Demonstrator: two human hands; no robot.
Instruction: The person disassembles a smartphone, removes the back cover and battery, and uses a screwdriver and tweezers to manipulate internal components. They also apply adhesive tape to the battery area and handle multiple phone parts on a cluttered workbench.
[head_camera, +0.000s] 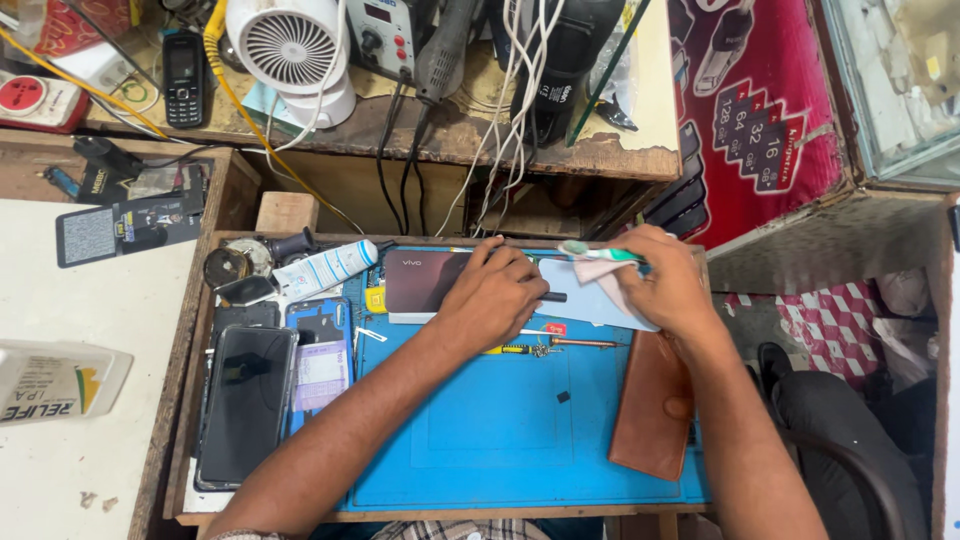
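Blue silicone work mat (500, 430) covers the middle of a cluttered wooden table (185, 400), where a person bends both bare hands over a phone repair. The left hand (490, 300) lies on the dark maroon back of a flat phone (425, 280) at the mat's far edge, its grip pressed together around a thin black tool (552, 297) whose tip points right. The right hand (665, 290) sits just beside it, fingers pinching a pale cloth (598, 270) and a green-and-white toothbrush (600, 254) over a light blue rectangular panel (590, 305) that lies on the mat touching the phone's right side. A tan leather wallet (655, 405) lies on the mat's right edge, below the right wrist. A small yellow-handled screwdriver (545, 347) rests on the mat just below the hands. To the left, a black smartphone (245, 405) lies face up beside a second, opened handset (320, 350), with a white tube (325, 268) angled above them. A small white desk fan (295, 50) stands on the shelf behind.
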